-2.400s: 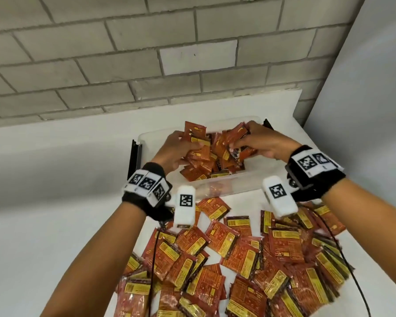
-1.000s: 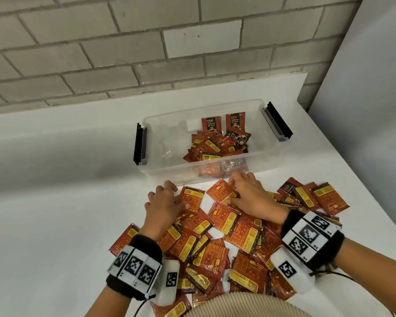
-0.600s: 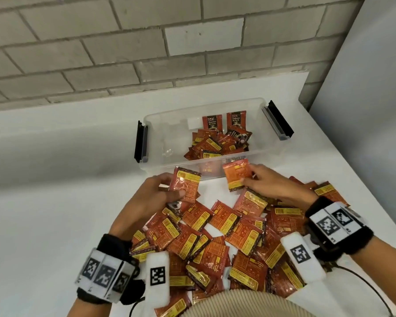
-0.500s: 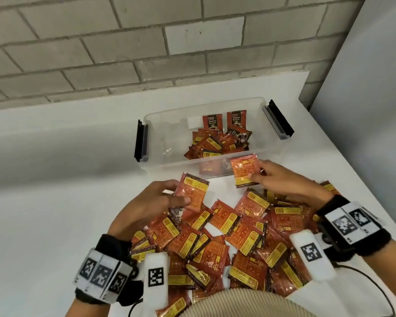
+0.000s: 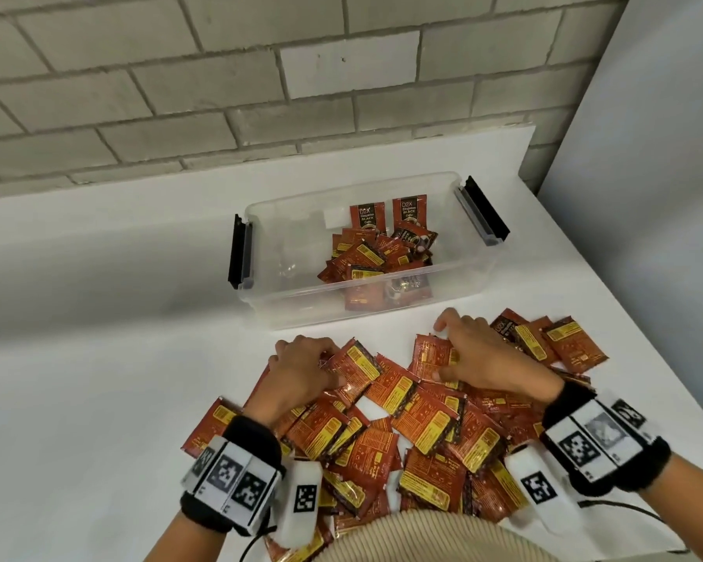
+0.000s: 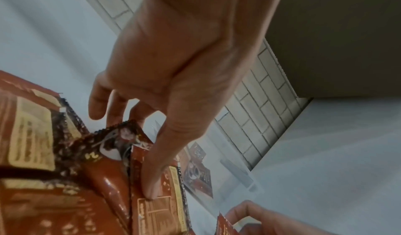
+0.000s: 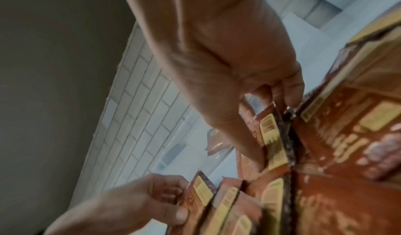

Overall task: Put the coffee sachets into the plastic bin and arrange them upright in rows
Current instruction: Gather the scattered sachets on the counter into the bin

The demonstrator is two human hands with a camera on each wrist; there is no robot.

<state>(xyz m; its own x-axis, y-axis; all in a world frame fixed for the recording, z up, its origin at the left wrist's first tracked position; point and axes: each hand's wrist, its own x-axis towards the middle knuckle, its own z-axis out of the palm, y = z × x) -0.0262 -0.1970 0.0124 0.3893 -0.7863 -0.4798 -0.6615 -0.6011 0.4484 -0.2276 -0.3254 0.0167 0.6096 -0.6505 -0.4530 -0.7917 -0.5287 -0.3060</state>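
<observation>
— Desk [image 5: 98, 399] first: what has changed on it since half a second ago?

— Both hands are back down on the big loose pile of sachets [image 5: 419, 436] in front of the person. A moment ago each hand held one sachet lifted toward the bin; now neither sachet is in the air.

— And the bin [image 5: 260, 302]?

— It sits beyond the pile, near the wall, with its black latches folded out. Its contents look the same as before: a jumbled heap toward the right side and two sachets [image 5: 388, 216] standing against the far wall. The left part shows no sachets.

— So nothing went in?

— Not that I can see. My reading is that those two went back to the heap and a fresh gather is starting.

— The left hand [image 5: 305, 369]?

— Fingers curled down at the near-left edge of the pile; in the wrist view the thumb [image 6: 152, 184] presses on a sachet's face while the fingers hook behind its top edge, so it pinches one sachet [image 5: 354, 369].

— The right hand [image 5: 479, 358]?

— Likewise clamped, thumb [image 7: 249, 153] on one side and fingers over the top edge of a sachet [image 5: 433, 354] still lying in the heap.

— Meaning for the task?

— Early days, I judge: most sachets remain outside, and those inside are mostly not yet upright.
</observation>
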